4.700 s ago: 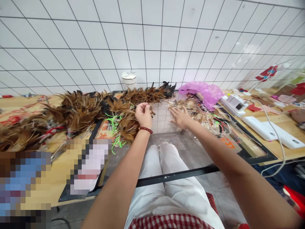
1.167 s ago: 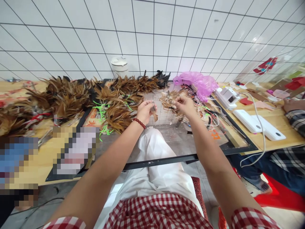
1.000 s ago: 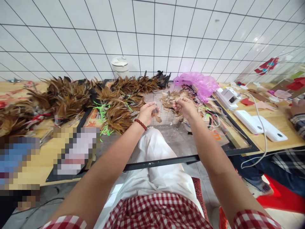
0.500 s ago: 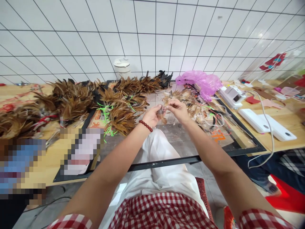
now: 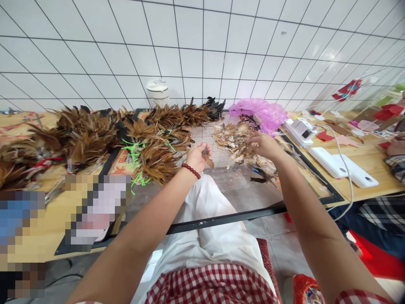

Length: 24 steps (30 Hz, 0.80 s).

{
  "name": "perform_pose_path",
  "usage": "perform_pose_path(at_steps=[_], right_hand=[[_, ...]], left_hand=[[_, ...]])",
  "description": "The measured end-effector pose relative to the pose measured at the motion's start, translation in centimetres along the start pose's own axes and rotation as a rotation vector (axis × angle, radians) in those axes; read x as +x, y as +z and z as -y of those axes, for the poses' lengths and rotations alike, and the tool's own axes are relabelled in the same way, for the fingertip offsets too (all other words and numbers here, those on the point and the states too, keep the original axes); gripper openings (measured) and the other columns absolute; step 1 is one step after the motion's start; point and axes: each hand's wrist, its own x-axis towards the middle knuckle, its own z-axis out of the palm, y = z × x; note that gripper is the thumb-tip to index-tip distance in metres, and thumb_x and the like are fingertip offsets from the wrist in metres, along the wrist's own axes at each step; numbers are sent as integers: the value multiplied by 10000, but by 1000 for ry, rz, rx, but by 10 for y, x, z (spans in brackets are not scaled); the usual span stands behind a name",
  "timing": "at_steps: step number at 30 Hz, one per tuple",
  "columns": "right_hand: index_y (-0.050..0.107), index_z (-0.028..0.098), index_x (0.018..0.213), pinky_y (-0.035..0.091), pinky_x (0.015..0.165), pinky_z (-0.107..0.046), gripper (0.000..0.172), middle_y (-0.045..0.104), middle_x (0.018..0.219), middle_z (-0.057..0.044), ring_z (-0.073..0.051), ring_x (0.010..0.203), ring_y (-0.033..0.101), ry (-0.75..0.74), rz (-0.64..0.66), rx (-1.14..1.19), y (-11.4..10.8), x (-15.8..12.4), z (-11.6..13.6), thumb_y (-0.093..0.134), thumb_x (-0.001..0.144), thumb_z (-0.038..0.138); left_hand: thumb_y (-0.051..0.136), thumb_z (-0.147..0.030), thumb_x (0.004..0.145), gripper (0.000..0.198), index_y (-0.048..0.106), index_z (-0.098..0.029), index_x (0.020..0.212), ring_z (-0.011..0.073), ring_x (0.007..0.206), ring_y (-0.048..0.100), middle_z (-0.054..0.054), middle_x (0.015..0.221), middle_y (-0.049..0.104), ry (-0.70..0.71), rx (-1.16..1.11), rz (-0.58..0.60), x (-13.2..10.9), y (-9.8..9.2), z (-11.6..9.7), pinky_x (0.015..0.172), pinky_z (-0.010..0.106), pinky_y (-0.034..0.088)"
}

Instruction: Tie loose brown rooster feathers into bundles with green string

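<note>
My left hand [image 5: 196, 157], with a dark red bead bracelet [image 5: 191, 170] at its wrist, is closed on a small brown feather [image 5: 209, 162]; the tip hangs below the fingers. Over a pile of loose brown and cream feathers [image 5: 232, 137] to the right, my right hand [image 5: 265, 145] has its fingers stretched out and slightly apart, their tips among the feathers. I see nothing held in it. Bundled brown feathers [image 5: 160, 162] lie left of my left hand, with bright green ties [image 5: 134, 152] at their ends.
More feather bundles [image 5: 82, 135] cover the table's left side. A white lidded cup [image 5: 157, 92] stands by the tiled wall. Behind the loose pile sits a pink plastic bag [image 5: 257, 113]. White devices [image 5: 343, 165] and a cable lie right, near another person's hand [image 5: 397, 145].
My right hand has left my left hand and moved right, to the loose feather pile. My left hand keeps its feather. The view has turned slightly right.
</note>
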Motion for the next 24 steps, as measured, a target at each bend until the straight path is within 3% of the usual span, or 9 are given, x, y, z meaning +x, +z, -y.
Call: perform_pose_path(at_steps=[4, 7, 9, 12, 14, 17, 20, 21, 24], right_hand=[[681, 237, 1176, 375, 1031, -422, 438, 607, 1303, -86, -282, 1230, 503, -63, 45, -127, 20, 11, 20, 543, 771, 139], [717, 206, 1035, 414, 932, -384, 347, 695, 1091, -94, -263, 1083, 582, 69, 65, -124, 15, 24, 31, 468, 809, 123], [715, 183, 928, 440, 795, -323, 252, 699, 879, -76, -223, 878, 616, 163, 72, -7, 2, 32, 32, 486, 825, 167], [667, 180, 719, 401, 626, -268, 158, 580, 603, -4, -145, 603, 521, 239, 156, 301, -14, 44, 34, 581, 814, 273], [632, 180, 639, 386, 590, -260, 187, 528, 544, 16, -118, 533, 461, 296, 198, 495, -17, 50, 38, 635, 785, 297], [682, 185, 717, 428, 643, -274, 112, 621, 649, -9, -134, 591, 525, 313, 221, 609, -17, 54, 43, 716, 723, 291], [718, 206, 956, 453, 755, -299, 283, 699, 860, -42, -189, 782, 610, 280, 181, 332, -27, 48, 36, 744, 683, 279], [719, 201, 966, 450, 758, -302, 288, 704, 877, -50, -205, 815, 618, 292, 172, 176, -32, 43, 31, 727, 687, 270], [732, 194, 790, 431, 672, -287, 135, 702, 771, -45, -217, 767, 631, 309, 347, -149, -46, 21, 12, 651, 688, 227]], left_hand=[[562, -64, 823, 132, 544, -140, 717, 64, 542, 555, -12, 637, 581, 37, 13, -3, 2, -2, 3, 541, 182, 452], [573, -70, 812, 115, 546, -136, 722, 74, 544, 558, -4, 636, 583, 68, 43, -29, 1, -1, 4, 540, 196, 449], [584, -70, 802, 110, 543, -135, 724, 78, 543, 556, -1, 633, 584, 77, 52, -32, 1, 0, 6, 542, 202, 449], [584, -68, 801, 116, 540, -133, 716, 78, 537, 550, 1, 631, 585, 92, 74, -19, 1, 1, 8, 543, 207, 451], [566, -65, 815, 123, 544, -129, 712, 75, 528, 543, 3, 627, 583, 105, 105, -22, 1, 1, 10, 541, 208, 453], [548, -57, 828, 132, 548, -125, 715, 77, 529, 549, 6, 624, 587, 107, 130, -24, 1, 1, 12, 549, 211, 459], [564, -56, 822, 132, 545, -127, 713, 82, 537, 561, 12, 628, 596, 96, 106, -25, 2, 0, 11, 563, 215, 466], [565, -56, 824, 132, 544, -127, 714, 81, 536, 561, 13, 629, 597, 92, 96, -27, 2, 0, 11, 565, 215, 466], [547, -51, 835, 133, 545, -127, 725, 78, 533, 561, 12, 626, 596, 87, 84, -29, 3, 0, 10, 561, 210, 463]])
